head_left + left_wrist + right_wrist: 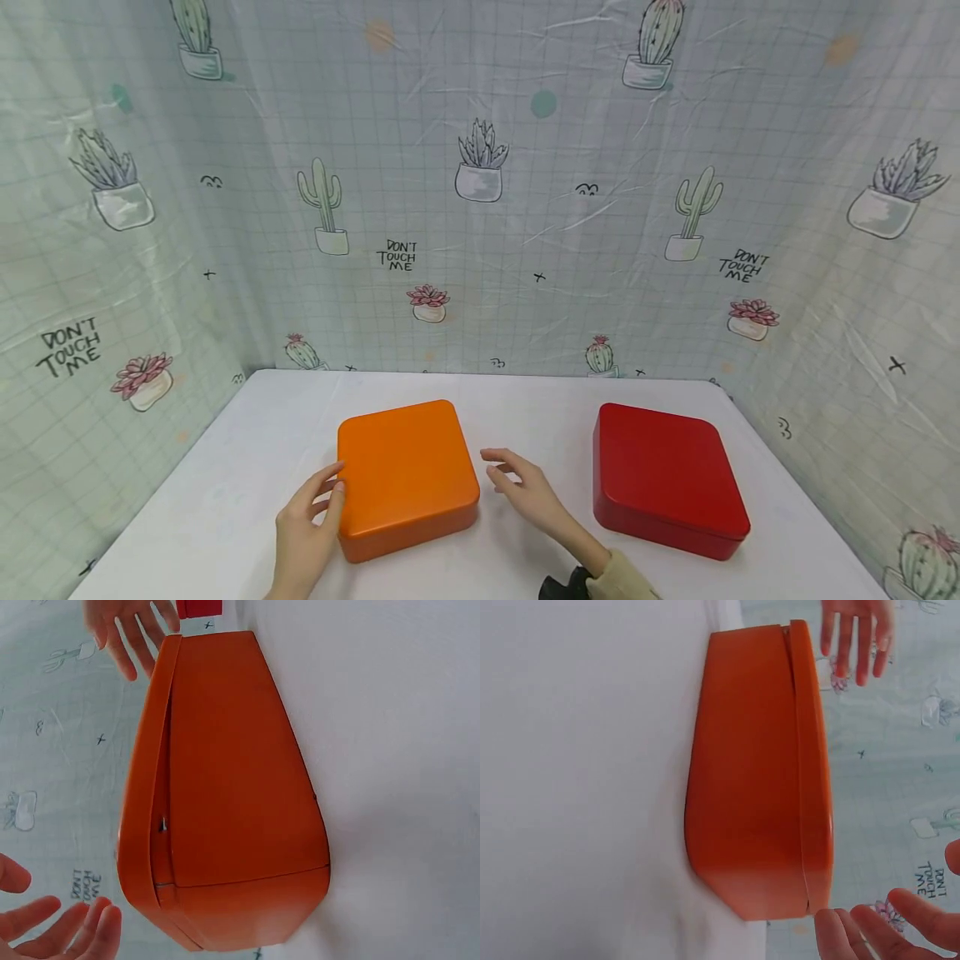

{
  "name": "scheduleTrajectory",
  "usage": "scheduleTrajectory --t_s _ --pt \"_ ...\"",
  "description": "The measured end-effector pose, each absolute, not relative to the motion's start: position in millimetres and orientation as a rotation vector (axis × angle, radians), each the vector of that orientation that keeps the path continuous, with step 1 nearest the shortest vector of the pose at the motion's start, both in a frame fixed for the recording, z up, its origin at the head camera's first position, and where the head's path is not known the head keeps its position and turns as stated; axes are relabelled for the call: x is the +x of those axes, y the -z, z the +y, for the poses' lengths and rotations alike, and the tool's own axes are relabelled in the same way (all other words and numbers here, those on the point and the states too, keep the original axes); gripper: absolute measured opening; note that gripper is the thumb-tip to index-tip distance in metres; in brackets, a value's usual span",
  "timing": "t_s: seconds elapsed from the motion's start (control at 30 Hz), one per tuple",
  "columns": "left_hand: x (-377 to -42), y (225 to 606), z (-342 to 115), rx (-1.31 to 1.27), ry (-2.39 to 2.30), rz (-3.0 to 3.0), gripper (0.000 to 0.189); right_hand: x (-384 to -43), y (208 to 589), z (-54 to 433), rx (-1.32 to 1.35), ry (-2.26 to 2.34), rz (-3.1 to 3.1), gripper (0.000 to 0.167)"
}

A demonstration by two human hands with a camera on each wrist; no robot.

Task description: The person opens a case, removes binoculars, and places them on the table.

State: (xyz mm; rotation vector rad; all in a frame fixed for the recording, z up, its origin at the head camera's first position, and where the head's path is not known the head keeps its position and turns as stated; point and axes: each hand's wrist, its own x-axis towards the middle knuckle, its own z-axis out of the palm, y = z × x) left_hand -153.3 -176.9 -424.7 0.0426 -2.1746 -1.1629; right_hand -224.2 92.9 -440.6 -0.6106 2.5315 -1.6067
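Observation:
An orange square box [405, 467] with rounded corners stands left of the middle of the white table. Its lid is on, and a thin dark seam runs under the lid's edge in both wrist views. Beside the box's left side is my left hand [303, 529], its fingers loosely bent and overlapping the lid's edge in the head view. My right hand [528, 496] hovers off the right side, a small gap between its fingertips and the box. Neither hand grips anything. In the left wrist view, the left fingers [56, 926] appear apart from the box.
A red square box [667, 479], also lidded, sits on the right part of the white table [525, 400]. Behind and along both sides hangs a cactus-print curtain [480, 233]. A dark band [566, 585] shows at my right wrist, by a beige sleeve [618, 579].

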Motion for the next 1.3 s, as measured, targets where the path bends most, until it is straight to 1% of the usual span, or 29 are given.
scheduleTrajectory --t_s 0.2,0.33,0.47,0.63,0.77,0.9,1.07,1.3 --pt "-154 424 -183 0.217 1.295 -2.249 0.024 -230 440 89 -0.546 1.787 2.252 0.039" --pt "-159 429 -188 0.29 1.374 -2.297 0.024 -234 439 86 -0.48 1.826 2.175 0.042" --pt "-174 459 -203 0.327 1.389 -2.329 0.026 -235 439 84 -0.426 1.829 2.14 0.046" --pt "-191 500 -226 0.304 1.448 -2.324 0.031 -236 440 84 -0.36 1.851 2.076 0.049" --pt "-199 513 -235 0.375 1.52 -2.378 0.035 -236 443 84 -0.298 1.886 1.997 0.048" --pt "-199 508 -237 0.466 1.623 -2.42 0.036 -236 446 84 -0.267 1.918 1.922 0.048" --pt "-193 497 -237 0.461 1.754 -2.447 0.042 -237 449 84 -0.243 1.908 1.9 0.048" --pt "-199 505 -240 0.53 1.784 -2.482 0.045 -238 450 84 -0.25 1.867 1.901 0.047"
